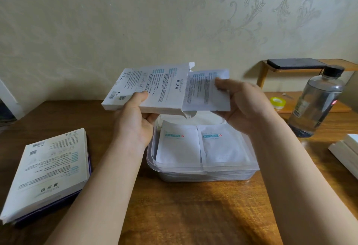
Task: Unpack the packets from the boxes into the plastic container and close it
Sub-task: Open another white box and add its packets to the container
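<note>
My left hand [133, 120] grips a flat white box [147, 88] with printed text, held in the air above the clear plastic container [153, 164]. The box's right end is open with torn flaps. My right hand [240, 103] pinches a stack of white packets [201, 91] that sticks partway out of that open end. Inside the container, two white packets [179, 146] with teal labels lie side by side on top of others.
A second white box [46, 171] lies on a dark purple item at the left of the wooden table [174, 215]. A clear bottle [317, 101] and a tape roll [278, 102] stand at the right, with a phone [296, 63] on a small stand. White items [346, 148] sit at the right edge.
</note>
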The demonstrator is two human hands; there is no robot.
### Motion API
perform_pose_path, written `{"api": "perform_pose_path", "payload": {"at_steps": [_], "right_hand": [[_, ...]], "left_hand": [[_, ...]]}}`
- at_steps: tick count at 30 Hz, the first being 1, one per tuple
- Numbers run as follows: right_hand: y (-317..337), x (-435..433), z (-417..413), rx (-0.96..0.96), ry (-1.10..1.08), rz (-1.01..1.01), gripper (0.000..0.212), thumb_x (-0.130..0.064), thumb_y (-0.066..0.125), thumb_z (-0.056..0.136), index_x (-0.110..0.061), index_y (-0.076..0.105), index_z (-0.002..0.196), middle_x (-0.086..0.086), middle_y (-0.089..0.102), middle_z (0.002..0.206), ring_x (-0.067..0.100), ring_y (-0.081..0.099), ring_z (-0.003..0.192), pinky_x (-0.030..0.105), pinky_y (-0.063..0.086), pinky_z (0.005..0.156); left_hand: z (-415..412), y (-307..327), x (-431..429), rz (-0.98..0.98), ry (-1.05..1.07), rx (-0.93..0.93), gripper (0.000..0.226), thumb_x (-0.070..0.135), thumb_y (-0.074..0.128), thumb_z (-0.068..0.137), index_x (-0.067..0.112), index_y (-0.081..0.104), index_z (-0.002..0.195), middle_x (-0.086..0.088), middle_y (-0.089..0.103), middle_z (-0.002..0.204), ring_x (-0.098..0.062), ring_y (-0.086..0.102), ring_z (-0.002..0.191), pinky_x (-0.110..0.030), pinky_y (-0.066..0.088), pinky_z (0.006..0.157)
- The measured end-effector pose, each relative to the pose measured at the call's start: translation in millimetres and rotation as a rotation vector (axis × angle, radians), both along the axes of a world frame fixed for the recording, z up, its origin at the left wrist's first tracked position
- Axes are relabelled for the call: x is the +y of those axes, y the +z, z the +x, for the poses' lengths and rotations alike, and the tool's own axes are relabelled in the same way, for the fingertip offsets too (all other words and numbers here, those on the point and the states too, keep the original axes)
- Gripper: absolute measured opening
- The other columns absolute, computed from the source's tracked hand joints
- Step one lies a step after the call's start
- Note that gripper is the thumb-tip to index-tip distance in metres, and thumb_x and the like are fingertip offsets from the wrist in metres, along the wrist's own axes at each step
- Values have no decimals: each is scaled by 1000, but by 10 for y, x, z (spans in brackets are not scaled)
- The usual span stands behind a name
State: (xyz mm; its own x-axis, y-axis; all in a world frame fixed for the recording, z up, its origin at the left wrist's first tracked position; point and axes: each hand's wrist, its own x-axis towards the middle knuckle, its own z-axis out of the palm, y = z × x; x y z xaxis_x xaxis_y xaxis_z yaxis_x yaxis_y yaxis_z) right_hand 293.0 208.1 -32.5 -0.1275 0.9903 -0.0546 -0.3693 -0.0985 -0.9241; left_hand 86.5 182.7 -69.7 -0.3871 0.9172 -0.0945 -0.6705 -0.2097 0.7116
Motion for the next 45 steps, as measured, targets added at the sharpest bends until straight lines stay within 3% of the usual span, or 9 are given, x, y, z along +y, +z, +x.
{"api": "perform_pose_path", "payload": {"at_steps": [4,6,9,15,20,24,30,35,45], "right_hand": [[11,-14,155,131,148,67,29,-11,36,93,-9,62,106,17,69,100,31,69,79,36,55,61],[-29,-12,180,178,223,145,47,4,28,93,-15,55,126,19,68,105,34,67,82,38,56,60],[-126,1,191,119,267,366,66,20,44,89,-26,49,136,15,71,97,28,70,83,39,60,64],[-95,29,197,-25,-40,547,27,3,80,67,-21,68,65,12,67,103,22,64,105,34,55,75],[-20,41,306,173,-172,498,19,11,56,88,-7,51,84,24,70,94,46,66,109,52,56,89],[42,-5,294,-40,-389,400,15,3,59,89,-10,52,86,26,63,93,48,69,87,59,59,77],[21,-60,282,-223,-345,313,17,10,54,90,-7,51,89,18,61,76,29,62,54,39,56,52],[-136,108,186,-491,-307,315,25,6,60,88,-16,56,77,6,58,67,18,54,55,22,40,48],[-438,77,-248,-766,-82,220,8,-10,64,78,-18,65,76,14,67,79,31,64,69,43,55,60]], "left_hand": [[-33,4,-6,-16,11,-18,28,1,65,92,18,63,115,-9,78,98,-20,79,82,-32,64,65],[-27,7,-12,-19,7,-16,27,1,65,92,17,62,113,-9,77,100,-20,78,82,-32,64,66],[-22,5,-14,-25,0,12,26,1,65,92,18,62,111,-9,77,99,-19,78,81,-30,62,60],[-86,16,-13,-7,-14,-18,37,3,64,93,15,61,127,-8,80,94,-22,78,90,-31,63,64],[-130,-18,-14,-1,-8,-41,38,5,65,94,16,59,130,-8,80,94,-23,78,91,-30,63,65],[-159,-15,-22,-3,20,-111,38,4,65,94,18,57,128,-12,78,105,-25,78,91,-30,62,60],[-159,12,-64,-14,86,-98,27,5,66,94,24,56,112,-10,75,109,-22,77,94,-30,61,63],[-182,49,-78,-10,136,-101,28,7,67,94,25,55,112,-9,73,112,-23,74,102,-30,62,66],[-184,57,-63,-1,154,-114,32,6,70,92,24,56,114,-8,74,109,-21,75,96,-29,61,65]]}}
